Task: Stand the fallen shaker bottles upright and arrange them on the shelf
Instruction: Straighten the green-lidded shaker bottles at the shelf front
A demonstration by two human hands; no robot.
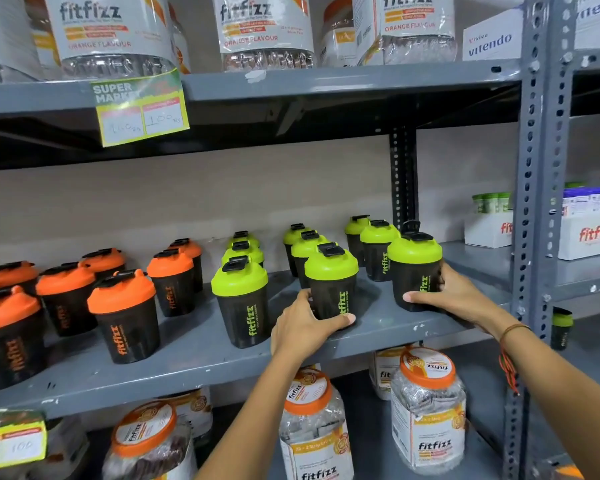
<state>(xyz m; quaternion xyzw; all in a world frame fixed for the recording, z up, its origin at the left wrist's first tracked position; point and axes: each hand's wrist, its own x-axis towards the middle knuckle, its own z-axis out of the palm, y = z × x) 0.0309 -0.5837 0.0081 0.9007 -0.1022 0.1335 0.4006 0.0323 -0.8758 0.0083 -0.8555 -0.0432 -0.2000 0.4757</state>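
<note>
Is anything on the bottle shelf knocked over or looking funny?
No bottle lies fallen; all stand upright. One oddity: the rightmost green shaker, held by the right hand, has its cap flap sticking up, while the others look shut. The left hand grips the neighbouring green shaker.

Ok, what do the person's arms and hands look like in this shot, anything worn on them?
Both hands, left and right, are bare, with no gloves or rings visible. Forearms are bare, no sleeves. The right wrist has a thin orange-brown thread band with loose red and green strands hanging down.
</note>
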